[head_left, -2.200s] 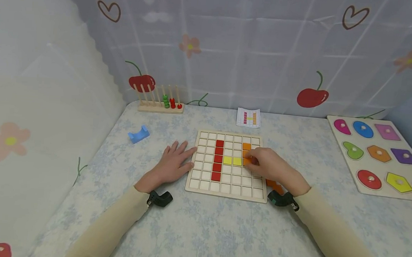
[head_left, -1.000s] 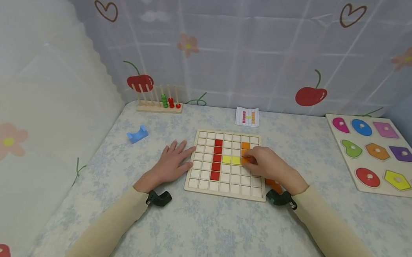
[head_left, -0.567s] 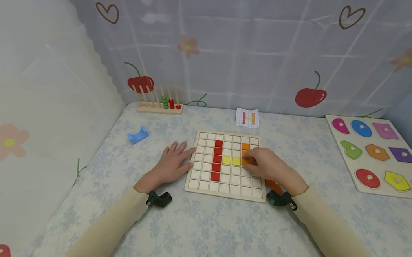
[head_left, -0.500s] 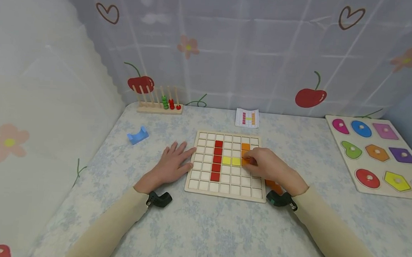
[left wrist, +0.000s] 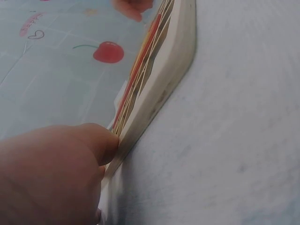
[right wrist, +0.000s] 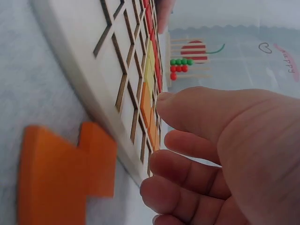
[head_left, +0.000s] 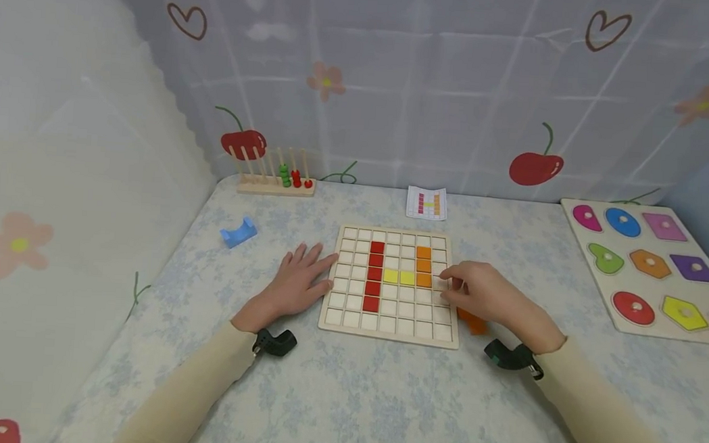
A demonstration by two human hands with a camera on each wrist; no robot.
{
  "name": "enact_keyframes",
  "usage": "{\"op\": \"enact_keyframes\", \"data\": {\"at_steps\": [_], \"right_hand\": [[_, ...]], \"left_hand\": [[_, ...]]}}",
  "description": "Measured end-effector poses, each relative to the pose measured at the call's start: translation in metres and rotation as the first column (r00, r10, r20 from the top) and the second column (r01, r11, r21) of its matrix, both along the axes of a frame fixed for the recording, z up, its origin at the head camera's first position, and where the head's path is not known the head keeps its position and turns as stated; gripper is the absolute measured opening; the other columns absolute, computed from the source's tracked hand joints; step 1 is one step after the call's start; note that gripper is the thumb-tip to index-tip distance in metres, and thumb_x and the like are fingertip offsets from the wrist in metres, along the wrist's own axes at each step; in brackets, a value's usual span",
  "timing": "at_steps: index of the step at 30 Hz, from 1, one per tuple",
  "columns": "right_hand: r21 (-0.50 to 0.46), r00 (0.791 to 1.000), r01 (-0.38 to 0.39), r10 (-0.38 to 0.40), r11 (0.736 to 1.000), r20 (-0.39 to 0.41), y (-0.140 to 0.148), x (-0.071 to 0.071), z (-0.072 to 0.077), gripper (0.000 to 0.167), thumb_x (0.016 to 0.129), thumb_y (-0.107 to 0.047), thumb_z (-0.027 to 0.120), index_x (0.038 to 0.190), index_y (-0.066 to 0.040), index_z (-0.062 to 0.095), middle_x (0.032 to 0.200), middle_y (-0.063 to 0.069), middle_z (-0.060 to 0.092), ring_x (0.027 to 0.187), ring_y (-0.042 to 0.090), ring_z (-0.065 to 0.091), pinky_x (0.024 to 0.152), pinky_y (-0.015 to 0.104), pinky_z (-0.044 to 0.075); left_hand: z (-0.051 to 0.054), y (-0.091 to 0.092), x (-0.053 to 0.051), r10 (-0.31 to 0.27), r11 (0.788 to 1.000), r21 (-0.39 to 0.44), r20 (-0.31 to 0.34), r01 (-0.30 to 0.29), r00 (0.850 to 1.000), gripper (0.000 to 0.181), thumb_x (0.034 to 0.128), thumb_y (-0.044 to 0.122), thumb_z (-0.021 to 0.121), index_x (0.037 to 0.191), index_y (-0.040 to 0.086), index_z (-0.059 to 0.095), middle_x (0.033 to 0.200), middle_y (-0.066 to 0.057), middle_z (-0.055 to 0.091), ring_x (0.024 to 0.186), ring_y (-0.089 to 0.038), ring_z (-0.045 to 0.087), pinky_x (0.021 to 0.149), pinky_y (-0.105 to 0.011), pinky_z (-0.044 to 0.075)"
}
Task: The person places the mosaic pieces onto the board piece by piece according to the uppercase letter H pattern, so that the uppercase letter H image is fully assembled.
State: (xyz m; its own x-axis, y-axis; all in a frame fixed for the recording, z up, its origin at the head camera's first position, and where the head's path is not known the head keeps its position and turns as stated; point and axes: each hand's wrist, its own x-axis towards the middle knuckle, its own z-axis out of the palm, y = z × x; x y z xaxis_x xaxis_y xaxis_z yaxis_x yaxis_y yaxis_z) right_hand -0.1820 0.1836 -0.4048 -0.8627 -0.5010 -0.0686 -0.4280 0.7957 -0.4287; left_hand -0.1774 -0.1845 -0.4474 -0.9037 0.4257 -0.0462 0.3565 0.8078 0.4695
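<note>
A wooden grid board [head_left: 388,308] lies on the table. A column of red tiles [head_left: 374,274], two yellow tiles [head_left: 398,277] and three orange tiles [head_left: 423,266] sit in its cells. My left hand [head_left: 292,282] rests spread at the board's left side, thumb and index finger touching the edge; in the left wrist view the thumb meets the board's rim [left wrist: 161,77]. Over the board's right edge is my right hand [head_left: 487,294], fingers loosely bent and apart, with nothing between them. Loose orange tiles [right wrist: 51,173] lie on the tablecloth beside the board, partly under that hand.
Behind the board lies a pattern card [head_left: 427,203]. A wooden bead counter [head_left: 276,189] stands at the back left, with a blue curved holder [head_left: 239,233] in front of it. A shape puzzle board [head_left: 637,279] lies on the right. A printed curtain [head_left: 410,103] hangs behind.
My right hand has let go of the lowest orange tile in the column and drawn back to the right, uncovering it in its cell. My left hand has stayed in place.
</note>
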Motion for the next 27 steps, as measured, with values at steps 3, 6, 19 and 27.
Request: {"op": "enact_keyframes", "data": {"at_steps": [3,6,19,27], "right_hand": [[0.003,1.0,0.008,-0.008,1.0,0.008,0.007,0.005,0.0,0.033,0.09,-0.016,0.077,0.117,0.002,0.073,0.083,0.002,0.065,0.064,0.011,0.049,0.056,0.023,0.045],[0.003,1.0,0.003,-0.003,1.0,-0.003,0.013,0.009,-0.001,0.032,0.09,-0.016,0.077,0.116,0.002,0.074,0.082,0.001,0.066,0.065,0.01,0.049,0.056,0.023,0.045],[-0.006,1.0,0.013,-0.013,1.0,-0.026,0.025,0.021,-0.006,0.032,0.089,-0.019,0.079,0.114,0.002,0.074,0.081,-0.001,0.066,0.065,0.007,0.051,0.056,0.021,0.047],[0.011,0.999,-0.001,0.001,1.0,-0.04,0.028,0.023,-0.008,0.028,0.089,-0.012,0.076,0.113,0.002,0.074,0.082,0.0,0.067,0.067,0.007,0.052,0.059,0.022,0.048]], "left_hand": [[0.001,0.0,0.0,0.006,1.0,-0.009,0.001,-0.006,1.0,0.058,0.1069,0.033,0.049,0.16,0.012,0.037,0.168,-0.026,0.02,0.156,-0.054,0.007,0.121,-0.073,0.009],[0.001,0.0,0.001,0.008,1.0,-0.011,-0.003,-0.008,1.0,0.058,0.1066,0.033,0.05,0.16,0.012,0.037,0.168,-0.027,0.02,0.155,-0.055,0.007,0.121,-0.073,0.01],[0.001,0.0,0.0,0.001,1.0,-0.009,-0.003,-0.001,1.0,0.058,0.1066,0.031,0.049,0.159,0.011,0.038,0.167,-0.028,0.02,0.155,-0.055,0.007,0.121,-0.073,0.009],[0.002,0.001,0.0,0.001,1.0,-0.01,-0.001,-0.001,1.0,0.057,0.1067,0.031,0.049,0.159,0.011,0.038,0.168,-0.027,0.02,0.155,-0.055,0.007,0.121,-0.073,0.009]]}}
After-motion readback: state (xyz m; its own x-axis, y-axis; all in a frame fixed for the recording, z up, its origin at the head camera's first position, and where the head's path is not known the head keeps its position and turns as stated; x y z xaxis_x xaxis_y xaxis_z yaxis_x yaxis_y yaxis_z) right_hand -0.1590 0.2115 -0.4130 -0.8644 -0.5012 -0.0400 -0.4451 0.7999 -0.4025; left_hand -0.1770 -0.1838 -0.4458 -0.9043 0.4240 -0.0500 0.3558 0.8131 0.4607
